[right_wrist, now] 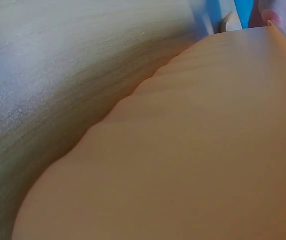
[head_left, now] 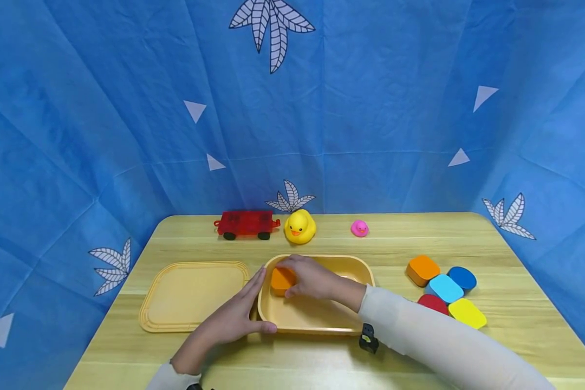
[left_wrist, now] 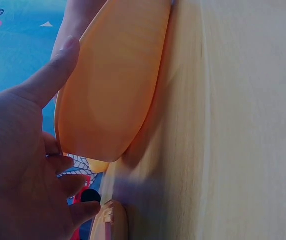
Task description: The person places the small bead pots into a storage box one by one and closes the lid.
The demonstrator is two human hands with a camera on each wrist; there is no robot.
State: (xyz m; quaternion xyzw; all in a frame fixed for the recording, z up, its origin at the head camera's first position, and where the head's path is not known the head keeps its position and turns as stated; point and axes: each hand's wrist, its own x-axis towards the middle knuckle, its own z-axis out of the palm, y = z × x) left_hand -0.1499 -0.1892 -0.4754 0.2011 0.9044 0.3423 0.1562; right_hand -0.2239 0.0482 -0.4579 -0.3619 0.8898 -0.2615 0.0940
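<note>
Box [head_left: 317,314] set mid-surface [head_left: 292,368]. One block [head_left: 280,281] lodged inside, at box's left end, right hand [head_left: 312,276] placed over it. Left hand [head_left: 235,318] laid against box's left end. Lid [head_left: 195,298] laid flat to the left. Wagon [head_left: 246,223] parked behind, near far edge; big duck [head_left: 300,227] just right of it, small duck [head_left: 359,228] farther right. More blocks [head_left: 445,288] clustered right of box. Surface backed by cloth [head_left: 322,108].

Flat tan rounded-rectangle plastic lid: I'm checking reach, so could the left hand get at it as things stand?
Probably yes: the left hand, though touching the tan rectangular plastic box, is close beside the lid, and nothing visibly blocks the way.
</note>
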